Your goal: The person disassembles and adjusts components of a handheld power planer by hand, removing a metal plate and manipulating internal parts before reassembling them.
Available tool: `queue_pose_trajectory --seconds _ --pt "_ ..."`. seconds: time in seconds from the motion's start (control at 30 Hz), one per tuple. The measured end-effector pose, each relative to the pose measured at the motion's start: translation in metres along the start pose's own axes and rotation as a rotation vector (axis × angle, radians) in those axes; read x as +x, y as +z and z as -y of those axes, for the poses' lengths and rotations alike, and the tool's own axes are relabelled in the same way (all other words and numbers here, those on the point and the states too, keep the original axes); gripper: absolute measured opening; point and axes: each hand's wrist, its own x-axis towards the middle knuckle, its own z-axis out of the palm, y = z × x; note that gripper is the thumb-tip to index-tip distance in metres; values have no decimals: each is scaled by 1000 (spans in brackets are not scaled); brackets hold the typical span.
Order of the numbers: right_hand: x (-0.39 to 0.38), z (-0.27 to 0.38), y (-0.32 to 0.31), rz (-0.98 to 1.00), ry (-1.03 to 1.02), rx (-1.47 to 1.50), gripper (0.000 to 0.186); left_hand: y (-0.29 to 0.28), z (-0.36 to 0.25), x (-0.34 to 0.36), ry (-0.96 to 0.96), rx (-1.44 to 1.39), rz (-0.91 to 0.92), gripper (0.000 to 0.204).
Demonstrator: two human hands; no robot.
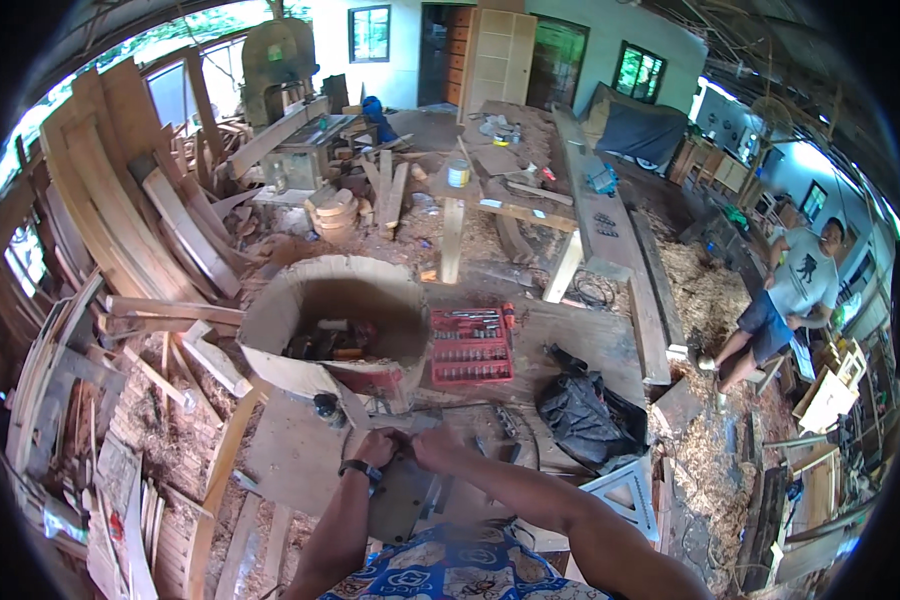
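My left hand (378,447), with a dark band on its wrist, and my right hand (436,449) meet at the near edge of the wooden work surface (295,455). The fingers of both are curled in close to each other. Whatever sits between them is too small and too covered to name. Under my hands lies a flat grey plate (398,505). Just beyond, a red socket set case (471,346) lies open with several metal pieces in its slots. Small metal tools (507,420) rest to the right of my right hand.
A large cut-open box (270,355) holding tools stands at the far left of my hands. To the right are a black bag (592,415) and a pale triangular square (625,497). Timber (105,190) leans at left. A person (800,270) sits at right among shavings.
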Motion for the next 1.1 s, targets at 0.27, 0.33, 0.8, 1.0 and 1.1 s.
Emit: queue_pose_trajectory --seconds 0.27,0.33,0.8,1.0,1.1 --pt "0 -4 15 -212 -18 45 36 8 12 8 187 146 -15 29" --pt "-1 -15 14 -117 -1 47 33 15 2 15 62 71 21 35" --pt "4 -3 28 -286 -21 143 27 -1 -3 -13 32 37 21 37" --pt "6 7 12 -255 3 198 27 -1 110 19 246 536 87 45" --pt "2 -17 13 -199 50 162 33 0 52 27 225 182 40 38"
